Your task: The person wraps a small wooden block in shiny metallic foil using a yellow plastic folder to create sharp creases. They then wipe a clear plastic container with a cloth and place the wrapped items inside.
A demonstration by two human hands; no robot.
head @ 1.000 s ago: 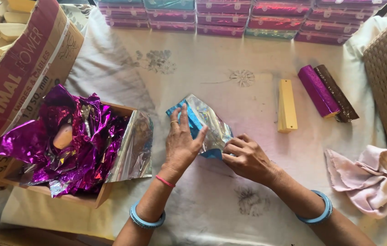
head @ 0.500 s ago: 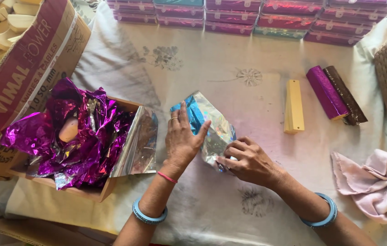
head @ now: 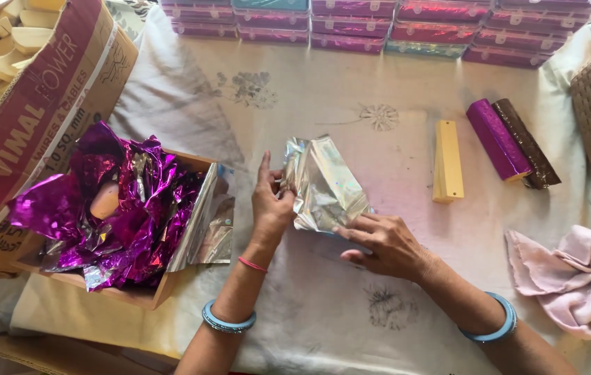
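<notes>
The silver foil-wrapped bar [head: 323,186] lies on the cloth-covered bench [head: 323,305], right in front of the person, between both hands. The left hand [head: 269,201] stands on edge against the bar's left side, fingers straight up and pressed together, thumb tucked into the loose foil there. The right hand [head: 384,244] lies flat at the near right corner, fingers stretched out and pinning the wrap down. The foil looks thin, crinkly and slick; I'd judge it tears or creases easily, while whatever is inside seems stiff and light, like the bare yellow block [head: 447,160] lying farther right. Best held by the long edges, with the folds pressed rather than pulled. Beside the yellow block lie a purple wrapped bar [head: 497,139] and a brown wrapped bar [head: 526,143], touching each other. To the left an open cardboard box [head: 163,295] holds crumpled purple foil sheets [head: 111,208]. A pink cloth [head: 566,274] sits off to the right, and stacked packs [head: 379,24] line the far edge.
</notes>
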